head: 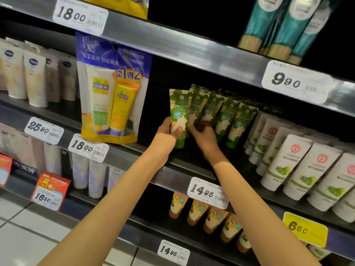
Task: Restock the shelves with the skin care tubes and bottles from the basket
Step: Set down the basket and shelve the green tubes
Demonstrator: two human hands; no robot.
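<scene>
Left hand clamps the green tube, thumb across its front, at the left end of the green row on the middle shelf. Open dark gap to its left, up to the hanging pouch. Right hand sits at the row's lower ends; I can't tell its grip, fingers shadowed. Tubes: flat crimped tops, round caps down.

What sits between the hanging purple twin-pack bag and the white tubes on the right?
A row of green tubes, with the left hand and right hand gripping its leftmost ones; head view.
</scene>
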